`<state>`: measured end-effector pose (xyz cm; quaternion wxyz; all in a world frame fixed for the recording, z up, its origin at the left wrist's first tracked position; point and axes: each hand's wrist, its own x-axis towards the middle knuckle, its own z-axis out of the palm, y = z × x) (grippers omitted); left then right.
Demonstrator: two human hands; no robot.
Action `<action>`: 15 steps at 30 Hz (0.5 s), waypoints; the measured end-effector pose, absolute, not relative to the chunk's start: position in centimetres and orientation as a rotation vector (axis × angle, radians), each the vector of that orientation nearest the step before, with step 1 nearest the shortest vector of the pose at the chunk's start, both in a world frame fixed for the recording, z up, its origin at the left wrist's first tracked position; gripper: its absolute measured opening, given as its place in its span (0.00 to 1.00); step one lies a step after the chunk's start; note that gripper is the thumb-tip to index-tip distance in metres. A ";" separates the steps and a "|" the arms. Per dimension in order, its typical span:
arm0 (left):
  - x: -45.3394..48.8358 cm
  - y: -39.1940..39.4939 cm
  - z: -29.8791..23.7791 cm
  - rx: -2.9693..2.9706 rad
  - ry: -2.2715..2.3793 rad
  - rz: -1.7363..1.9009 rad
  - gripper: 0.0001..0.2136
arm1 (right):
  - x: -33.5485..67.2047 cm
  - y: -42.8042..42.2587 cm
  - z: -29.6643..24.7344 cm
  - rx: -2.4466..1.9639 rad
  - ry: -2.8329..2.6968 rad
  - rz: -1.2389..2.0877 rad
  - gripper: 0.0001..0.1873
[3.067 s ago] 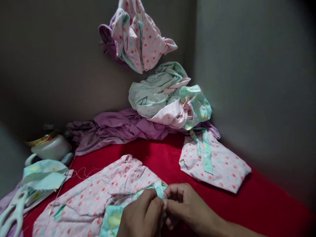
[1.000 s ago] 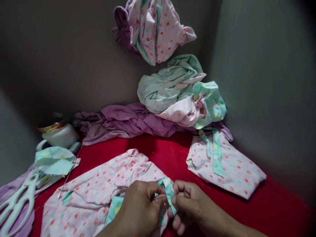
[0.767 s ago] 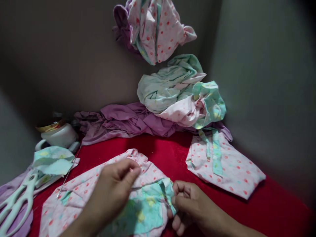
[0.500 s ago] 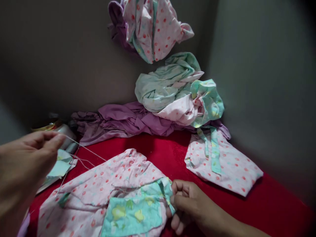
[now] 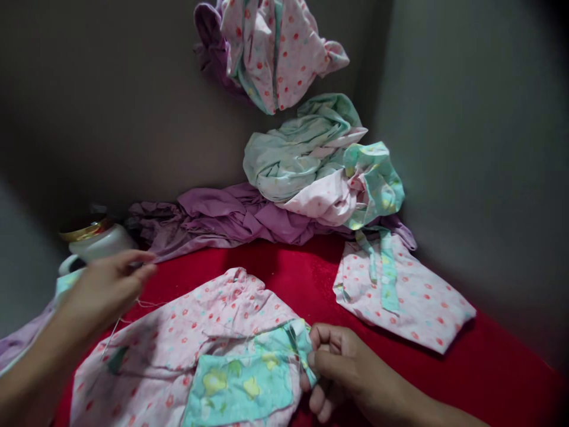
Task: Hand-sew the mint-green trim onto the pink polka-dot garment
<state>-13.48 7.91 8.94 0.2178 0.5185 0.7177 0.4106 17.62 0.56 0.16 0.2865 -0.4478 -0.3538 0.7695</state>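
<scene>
A pink dotted garment (image 5: pixel 186 344) lies on the red cloth (image 5: pixel 293 267), with a teal patch (image 5: pixel 242 385) at its near edge. My right hand (image 5: pixel 342 367) is closed, pinching the patch's right corner between thumb and fingers. My left hand (image 5: pixel 106 290) hovers over the garment's left side, thumb and fingertips pinched on a thin thread (image 5: pixel 146 304) that runs slack toward the patch. A needle is too small to make out.
A folded pink dotted piece (image 5: pixel 404 296) lies at the right. Purple cloth (image 5: pixel 222 219) and a pale green and pink heap (image 5: pixel 311 166) fill the corner. More garments (image 5: pixel 271 47) hang above. A white jar with gold lid (image 5: pixel 93 240) stands at the left.
My left hand left the patch, swung far out to the left drawing the thread taut, and has now come back part way. The right hand kept its pinch on the patch corner.
</scene>
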 end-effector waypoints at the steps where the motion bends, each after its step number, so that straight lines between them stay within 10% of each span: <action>1: -11.1 7.4 8.6 1.474 1.908 1.050 0.04 | 17.6 0.6 0.1 -1.193 -0.943 2.058 0.10; 7: -1.4 3.0 5.6 1.656 1.317 0.329 0.14 | 17.7 0.7 -0.2 -1.179 -0.928 2.069 0.11; 15: -5.4 4.6 7.5 1.983 1.624 0.420 0.18 | 17.7 0.7 0.1 -1.197 -0.952 2.048 0.11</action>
